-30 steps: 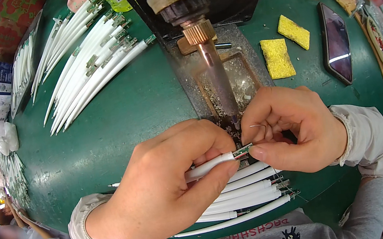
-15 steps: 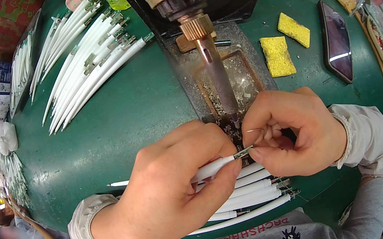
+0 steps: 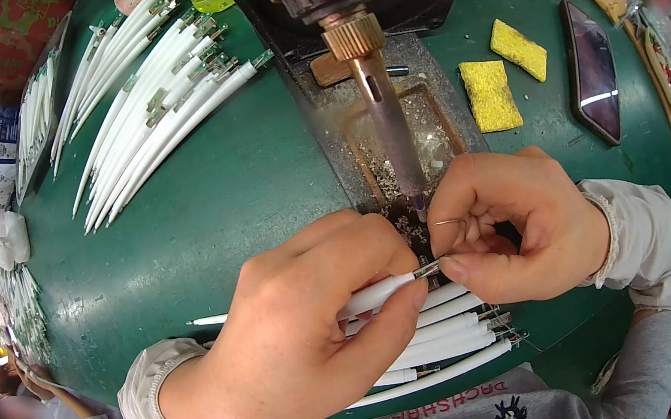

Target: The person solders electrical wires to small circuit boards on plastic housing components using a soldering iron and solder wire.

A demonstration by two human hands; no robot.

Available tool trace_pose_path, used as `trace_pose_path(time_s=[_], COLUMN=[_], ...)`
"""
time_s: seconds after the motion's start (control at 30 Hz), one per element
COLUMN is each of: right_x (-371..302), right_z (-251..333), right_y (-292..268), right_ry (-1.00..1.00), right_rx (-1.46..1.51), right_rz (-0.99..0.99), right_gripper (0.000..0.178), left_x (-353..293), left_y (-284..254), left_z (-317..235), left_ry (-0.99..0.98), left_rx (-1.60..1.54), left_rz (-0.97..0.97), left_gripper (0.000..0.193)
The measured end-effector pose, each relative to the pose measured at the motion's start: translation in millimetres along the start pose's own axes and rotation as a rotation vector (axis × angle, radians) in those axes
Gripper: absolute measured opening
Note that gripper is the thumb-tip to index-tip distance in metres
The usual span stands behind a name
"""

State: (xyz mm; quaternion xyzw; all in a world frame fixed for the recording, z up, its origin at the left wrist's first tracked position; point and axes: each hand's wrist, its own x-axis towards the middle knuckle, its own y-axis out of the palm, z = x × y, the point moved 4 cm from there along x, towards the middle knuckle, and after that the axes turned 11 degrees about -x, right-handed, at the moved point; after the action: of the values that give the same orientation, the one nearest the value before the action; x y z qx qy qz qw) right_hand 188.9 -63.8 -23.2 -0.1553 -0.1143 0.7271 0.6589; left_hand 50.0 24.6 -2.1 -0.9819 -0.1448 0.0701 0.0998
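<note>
Left hand [image 3: 307, 309] closed around white pen [image 3: 379, 294], thumb and fingers pinching near its right end; tail pokes out left of hand. Small circuit board [image 3: 427, 269] at pen's right end, by right thumb. Right hand [image 3: 520, 225] curled, thin wire [image 3: 450, 222] gripped in fingers; whether thumb presses board, cannot tell. Soldering iron [image 3: 387, 106] just beyond, tip between hands. More white pens [image 3: 448, 327] on near side of green table [image 3: 208, 228]. Yellow sponges [image 3: 492, 95] far right, phone [image 3: 593, 75] right of them.
</note>
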Motion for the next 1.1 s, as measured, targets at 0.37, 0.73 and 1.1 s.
trace_pose_path(time_s=[0.37,0.73,1.1], right_x=[0,0,-1], right_z=[2,4,5], right_y=[0,-1,-8], right_ry=[-0.041,-0.055,0.063], right_rx=[-0.048,-0.09,0.129], right_rz=[-0.01,-0.008,-0.009], right_gripper=[0.014,0.015,0.017], left_x=[-2,-1,8], left_y=[-2,-1,-11], left_z=[7,13,11], left_ry=[-0.206,-0.352,-0.336], left_rx=[-0.233,-0.386,-0.526], left_rz=[0.071,0.1,-0.114], left_gripper=[0.01,0.011,0.013])
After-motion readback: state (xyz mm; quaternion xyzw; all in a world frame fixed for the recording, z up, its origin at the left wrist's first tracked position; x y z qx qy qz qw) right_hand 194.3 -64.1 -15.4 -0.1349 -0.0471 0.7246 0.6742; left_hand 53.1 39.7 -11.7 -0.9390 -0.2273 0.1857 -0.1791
